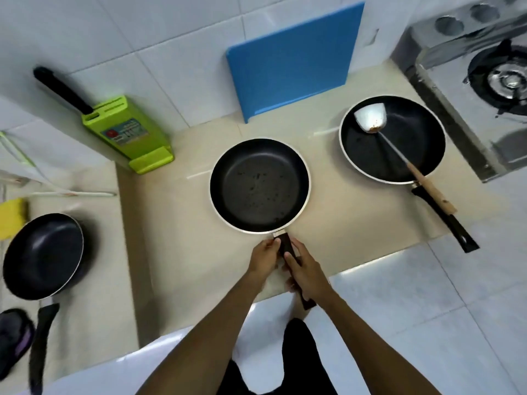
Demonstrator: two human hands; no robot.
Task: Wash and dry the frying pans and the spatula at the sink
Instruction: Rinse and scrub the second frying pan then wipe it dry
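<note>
Of the 3 dark non-stick pans in view, the middle frying pan (259, 185) sits flat on the beige countertop (176, 252), its inside flecked with residue. Its black handle (285, 245) points toward the person and both hands are on it: the left hand (263, 259) curls its fingers round the neck just below the rim, and the right hand (308, 273) is wrapped round the handle farther back. That hold looks sound. The pan is rigid and probably front-heavy, so a grip close to the bowl should stop it tipping, and the handle may turn slippery once wet or greasy. The second frying pan (392, 139) lies well apart to the right. The spatula (399, 149) rests in it with a soiled metal blade, best taken by its wooden grip, which juts over the rim. The third frying pan (42, 256) sits on a lower surface at the left, near a yellow sponge (11, 218). I cannot make out a tap.
</note>
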